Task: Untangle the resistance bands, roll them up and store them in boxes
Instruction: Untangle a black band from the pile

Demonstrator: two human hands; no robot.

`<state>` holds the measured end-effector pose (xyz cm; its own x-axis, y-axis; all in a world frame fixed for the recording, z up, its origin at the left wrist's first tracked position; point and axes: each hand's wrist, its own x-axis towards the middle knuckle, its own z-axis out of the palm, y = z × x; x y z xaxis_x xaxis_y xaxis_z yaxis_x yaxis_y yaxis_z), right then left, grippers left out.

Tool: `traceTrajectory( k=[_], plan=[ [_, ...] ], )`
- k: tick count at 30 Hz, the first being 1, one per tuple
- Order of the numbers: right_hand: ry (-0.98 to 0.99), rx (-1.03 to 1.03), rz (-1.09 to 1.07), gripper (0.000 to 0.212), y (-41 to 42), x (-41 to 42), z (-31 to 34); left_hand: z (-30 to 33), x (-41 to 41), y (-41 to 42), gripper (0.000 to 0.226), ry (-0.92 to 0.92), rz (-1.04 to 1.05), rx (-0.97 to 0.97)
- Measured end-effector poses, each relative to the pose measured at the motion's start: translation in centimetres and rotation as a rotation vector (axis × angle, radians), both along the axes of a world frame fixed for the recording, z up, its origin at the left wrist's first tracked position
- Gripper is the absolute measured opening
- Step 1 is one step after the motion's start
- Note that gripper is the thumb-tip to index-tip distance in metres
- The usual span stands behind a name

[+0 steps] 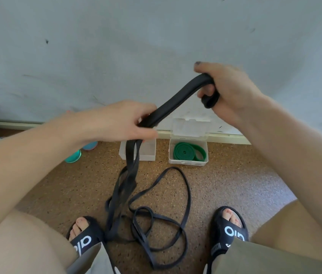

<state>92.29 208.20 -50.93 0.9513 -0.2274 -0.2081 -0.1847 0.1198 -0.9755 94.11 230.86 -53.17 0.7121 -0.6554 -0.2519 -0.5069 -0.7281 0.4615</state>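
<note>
A black resistance band stretches between my two hands. My right hand grips its upper end, which wraps round my fingers. My left hand pinches the band lower down. From there its strands hang to the floor and join a tangle of black bands between my feet. A rolled green band lies in an open clear box by the wall. A second clear box stands to its left, partly hidden by the hanging strands.
The floor is brown speckled, and a pale wall rises close in front. Teal and blue round containers sit on the floor at the left. My feet in black slides flank the tangle.
</note>
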Motion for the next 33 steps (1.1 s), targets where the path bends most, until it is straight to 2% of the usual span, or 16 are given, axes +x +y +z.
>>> traceTrajectory(
  k=[2,3,6,8,10,12,14,16,17,20,23,26,28,31,33],
  plan=[
    [0.004,0.009,-0.066,0.020,-1.3,0.2,0.2,-0.7,-0.1,0.3,0.014,0.000,-0.020,0.104],
    [0.003,-0.084,-0.077,0.017,-1.9,0.3,0.2,-1.0,-0.1,0.5,0.013,0.000,-0.011,0.109],
    [0.051,-0.692,-0.010,0.012,-3.6,0.5,-0.4,-0.3,0.4,1.0,0.008,-0.061,0.023,0.028],
    [0.160,-1.081,0.170,0.017,-4.1,0.6,-1.2,0.9,0.6,1.4,0.011,-0.074,0.059,-0.078],
    [0.257,-1.300,0.343,0.026,-3.8,0.2,-2.2,1.9,0.5,1.5,0.016,-0.082,0.054,-0.136],
    [0.171,-1.212,0.355,0.032,-2.5,-0.3,-2.8,2.3,-0.1,1.0,0.017,-0.082,-0.003,-0.112],
    [0.022,-0.854,0.311,0.032,-0.2,-1.0,-2.6,2.2,-1.0,0.1,0.016,-0.057,-0.052,-0.098],
    [-0.018,-0.471,0.387,0.036,2.6,-1.9,-2.2,2.0,-1.5,-0.7,0.014,-0.050,-0.066,-0.129],
    [-0.027,-0.373,0.448,0.041,3.7,-2.4,-2.3,2.1,-1.6,-1.0,0.011,-0.044,-0.063,-0.145],
    [-0.076,-0.474,0.559,0.055,5.3,-3.4,-2.9,2.2,-1.7,-1.0,0.006,0.008,-0.054,-0.157],
    [-0.048,-0.481,0.467,0.041,5.4,-3.4,-2.8,1.7,-1.2,-0.3,0.021,0.001,-0.009,-0.137],
    [-0.043,-0.317,0.361,0.014,4.9,-2.6,-2.2,1.1,-0.6,0.4,0.029,-0.015,0.017,-0.147],
    [-0.090,-0.127,0.299,0.004,4.3,-1.9,-1.6,0.5,-0.3,0.7,0.030,0.042,0.028,-0.179],
    [-0.163,0.065,0.208,0.006,3.2,-1.2,-0.3,-0.8,-0.4,0.5,0.030,0.103,0.000,-0.208],
    [-0.163,0.150,0.150,0.007,2.2,-0.8,0.2,-1.5,-0.5,0.5,0.038,0.163,-0.008,-0.226]
  ],
)
